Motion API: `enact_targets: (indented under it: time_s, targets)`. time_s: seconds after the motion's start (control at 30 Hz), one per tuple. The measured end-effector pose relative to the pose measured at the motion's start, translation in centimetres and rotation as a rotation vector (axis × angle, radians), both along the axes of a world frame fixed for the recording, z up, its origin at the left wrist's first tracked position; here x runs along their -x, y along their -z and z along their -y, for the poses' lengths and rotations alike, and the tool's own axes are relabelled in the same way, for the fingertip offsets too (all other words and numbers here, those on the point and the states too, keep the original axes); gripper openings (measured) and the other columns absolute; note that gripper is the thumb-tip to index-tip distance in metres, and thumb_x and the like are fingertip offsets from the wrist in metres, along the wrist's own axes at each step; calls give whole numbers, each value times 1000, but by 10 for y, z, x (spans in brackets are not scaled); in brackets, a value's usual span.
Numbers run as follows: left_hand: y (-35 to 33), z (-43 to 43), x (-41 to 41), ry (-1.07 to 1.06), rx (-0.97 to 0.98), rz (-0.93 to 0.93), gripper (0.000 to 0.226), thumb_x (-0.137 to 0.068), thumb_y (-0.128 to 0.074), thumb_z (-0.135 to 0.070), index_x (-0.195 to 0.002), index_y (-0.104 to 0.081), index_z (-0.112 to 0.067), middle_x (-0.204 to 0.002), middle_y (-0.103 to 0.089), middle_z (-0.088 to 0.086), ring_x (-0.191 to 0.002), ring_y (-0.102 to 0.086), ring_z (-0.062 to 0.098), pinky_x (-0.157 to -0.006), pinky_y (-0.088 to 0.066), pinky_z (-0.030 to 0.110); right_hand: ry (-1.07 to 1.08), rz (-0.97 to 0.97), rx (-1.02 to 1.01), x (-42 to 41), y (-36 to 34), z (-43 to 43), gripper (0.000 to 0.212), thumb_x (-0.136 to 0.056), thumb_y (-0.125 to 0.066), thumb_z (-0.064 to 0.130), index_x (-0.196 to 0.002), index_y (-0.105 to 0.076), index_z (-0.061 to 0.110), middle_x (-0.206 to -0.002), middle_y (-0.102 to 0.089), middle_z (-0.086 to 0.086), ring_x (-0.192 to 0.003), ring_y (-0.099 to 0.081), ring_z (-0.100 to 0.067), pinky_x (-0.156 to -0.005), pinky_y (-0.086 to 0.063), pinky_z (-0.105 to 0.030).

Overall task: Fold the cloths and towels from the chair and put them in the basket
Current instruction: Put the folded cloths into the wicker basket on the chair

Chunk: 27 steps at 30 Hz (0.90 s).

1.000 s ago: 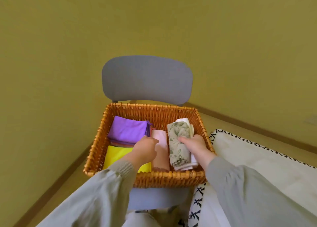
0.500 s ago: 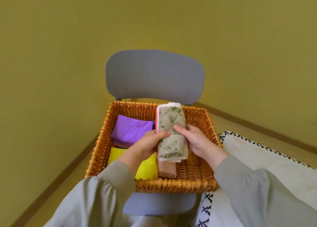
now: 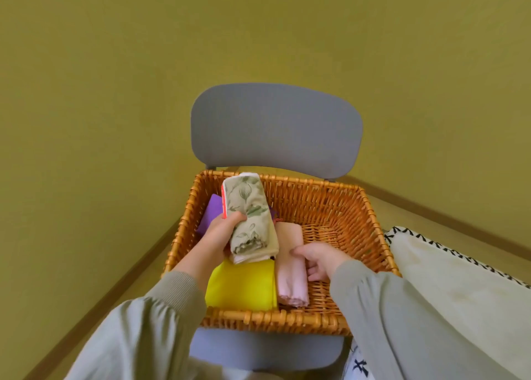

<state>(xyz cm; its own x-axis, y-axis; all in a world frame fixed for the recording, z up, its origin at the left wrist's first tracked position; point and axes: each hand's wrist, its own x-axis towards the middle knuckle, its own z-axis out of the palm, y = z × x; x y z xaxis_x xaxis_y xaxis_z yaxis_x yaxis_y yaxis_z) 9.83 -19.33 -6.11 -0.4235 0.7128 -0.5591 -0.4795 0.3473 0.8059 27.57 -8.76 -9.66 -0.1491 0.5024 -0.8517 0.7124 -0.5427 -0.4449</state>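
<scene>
The folded leaf-print towel [image 3: 250, 221] is held above the left half of the basket [image 3: 330, 204], over the purple cloth [image 3: 211, 216] and yellow cloth [image 3: 241, 285]. It looks light, soft and floppy, likely to slump open unless gripped across the bundle's whole thickness. The left hand [image 3: 221, 230] does so, fingers wrapped round its lower part. The right hand [image 3: 319, 260] lies low in the basket, thumb on the pink cloth [image 3: 290, 282], fingers curled beside it; whether it pinches, I cannot tell. The basket sits on a grey chair [image 3: 275, 127].
</scene>
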Motion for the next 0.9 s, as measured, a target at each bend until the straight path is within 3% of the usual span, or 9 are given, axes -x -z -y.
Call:
enact_targets:
  time_s: [0.07, 0.13, 0.2, 0.37, 0.53, 0.63, 0.73, 0.77, 0.9]
  targets:
    - [8, 0, 4, -4, 31, -4, 28, -87, -59, -16, -113, -59, -9, -96, -73, 12, -89, -70, 27, -72, -56, 36, -8, -7, -32, 1, 5, 1, 62, -88, -65, 32, -136, -39, 2, -123, -55, -15, -113, -53, -31, -85, -44, -37]
    - [12, -5, 7, 4, 43, 7, 27, -86, -61, -18, -112, -58, -10, -98, -73, 13, -91, -70, 28, -75, -56, 37, 15, -25, -53, 1, 8, 1, 59, -85, -68, 32, -131, -45, 1, -96, -59, -8, -93, -58, -26, -75, -47, -33]
    - [14, -11, 7, 26, 65, -29, 26, -87, -61, -20, -111, -59, -12, -98, -72, 11, -91, -69, 27, -78, -56, 37, 38, -46, -61, 3, 11, -1, 57, -83, -71, 32, -126, -49, 0, -83, -59, -5, -80, -57, -22, -73, -47, -32]
    - [17, -15, 6, 46, 114, -29, 27, -89, -59, -23, -113, -57, -13, -101, -70, 11, -94, -67, 27, -82, -55, 38, 41, -44, -40, 9, 11, 0, 57, -81, -73, 33, -120, -52, -2, -120, -61, -15, -112, -56, -31, -91, -42, -38]
    - [17, -12, 9, 59, 114, 45, 25, -90, -59, -23, -112, -55, -14, -98, -71, 11, -91, -68, 26, -73, -55, 35, 59, -74, -36, 8, 8, -2, 31, -83, -71, 20, -98, -58, -3, -116, -63, -20, -106, -60, -32, -90, -47, -37]
    - [15, -11, 8, 56, 115, 47, 26, -90, -59, -23, -114, -53, -13, -98, -70, 11, -91, -67, 26, -70, -55, 34, 96, -115, -35, 9, 7, 1, 42, -81, -73, 19, -111, -56, -6, -112, -65, -21, -103, -63, -32, -90, -50, -41]
    - [14, -11, 8, 55, 117, 39, 29, -91, -58, -23, -117, -52, -13, -102, -69, 12, -93, -66, 27, -73, -54, 35, 76, -169, -83, 14, 3, 5, 53, -76, -78, 25, -113, -56, -4, -105, -67, -19, -95, -66, -29, -69, -54, -34]
    - [13, -11, 8, 54, 118, 36, 29, -91, -58, -23, -117, -52, -13, -102, -68, 12, -94, -66, 27, -73, -54, 35, 71, -172, -101, 15, 2, 6, 55, -73, -80, 26, -113, -56, -4, -105, -67, -20, -95, -66, -29, -69, -54, -35]
    - [11, -9, 8, 59, 120, 35, 27, -91, -59, -23, -115, -53, -13, -102, -68, 12, -93, -66, 27, -73, -54, 34, 94, -138, -97, 15, 0, 5, 50, -76, -78, 14, -115, -55, -8, -116, -62, -22, -104, -62, -34, -95, -48, -46]
